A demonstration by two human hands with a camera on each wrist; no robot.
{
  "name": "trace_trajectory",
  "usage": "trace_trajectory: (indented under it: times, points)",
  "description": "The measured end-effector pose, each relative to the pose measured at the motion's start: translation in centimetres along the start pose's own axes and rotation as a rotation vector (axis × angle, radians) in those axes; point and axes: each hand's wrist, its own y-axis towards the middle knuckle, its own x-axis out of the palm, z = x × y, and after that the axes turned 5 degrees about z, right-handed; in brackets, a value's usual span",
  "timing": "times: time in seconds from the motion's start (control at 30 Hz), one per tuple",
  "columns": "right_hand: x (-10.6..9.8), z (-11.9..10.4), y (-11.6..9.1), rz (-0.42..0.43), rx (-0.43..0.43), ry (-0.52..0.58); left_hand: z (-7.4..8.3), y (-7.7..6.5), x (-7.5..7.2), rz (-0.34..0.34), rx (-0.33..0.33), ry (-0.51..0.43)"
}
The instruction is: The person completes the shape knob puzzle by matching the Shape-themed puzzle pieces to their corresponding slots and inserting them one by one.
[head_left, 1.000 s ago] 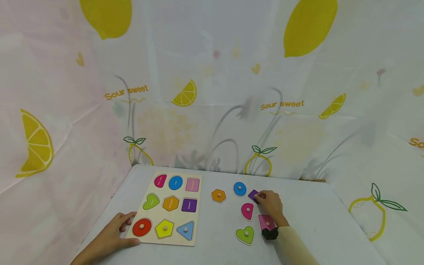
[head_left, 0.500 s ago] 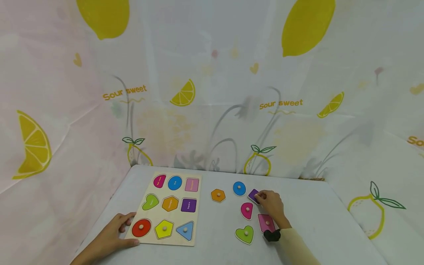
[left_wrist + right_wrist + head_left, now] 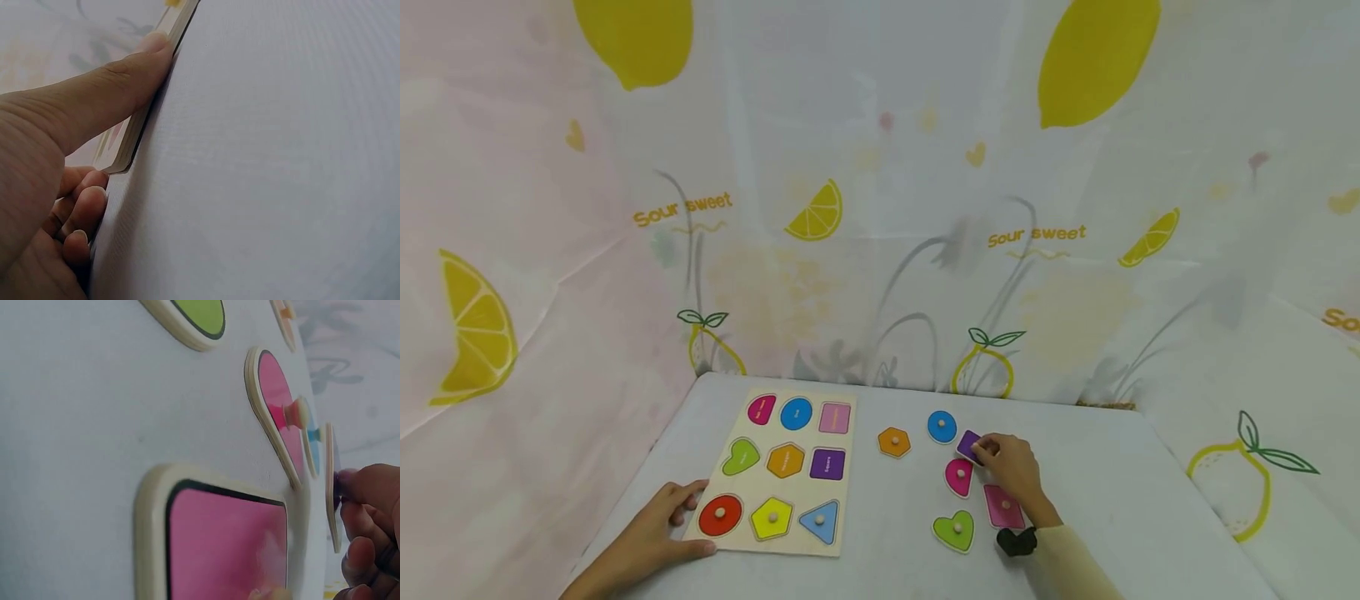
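Observation:
In the head view a wooden shape puzzle board [image 3: 842, 508] lies on the left of the white table. My left hand [image 3: 662, 529] holds its near left corner, thumb [image 3: 112, 84] along the near edge, fingers curled at the side. Set in its near row are a red circle [image 3: 709, 518], a yellow pentagon [image 3: 763, 525] and a blue triangle [image 3: 824, 532], each with a knob. My right hand [image 3: 1011, 471] pinches the knob of a purple square piece [image 3: 967, 446]; in the right wrist view this piece [image 3: 331, 487] looks raised off the table.
Loose knobbed pieces lie right of the board: an orange hexagon [image 3: 887, 446], blue circle [image 3: 934, 429], magenta half circle [image 3: 953, 482], green heart [image 3: 947, 537] and pink rectangle [image 3: 1000, 518]. A lemon-print curtain [image 3: 865, 275] stands behind the table [image 3: 1112, 492].
The purple square piece in my right hand has shifted slightly left, toward the half circle. My left hand stays at the board's corner.

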Motion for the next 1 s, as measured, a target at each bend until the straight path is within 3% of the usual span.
trace_trajectory:
  times: [0.17,0.47,0.8,1.0]
  points:
    - [0.1,-0.1,-0.2,-0.001,-0.032,0.032,0.1,0.0,-0.1,0.004,0.016,-0.011]
    - [0.6,-0.5,-0.6,-0.012,-0.063,0.039,0.1,-0.2,0.2,0.019,-0.024,-0.019]
    - [1.1,-1.5,-0.7,-0.036,-0.085,0.057,0.3,-0.2,0.2,0.022,-0.016,-0.024]
    - [1.6,-2.0,-0.9,-0.058,-0.106,0.066,0.2,-0.2,0.2,0.021,0.021,-0.016]
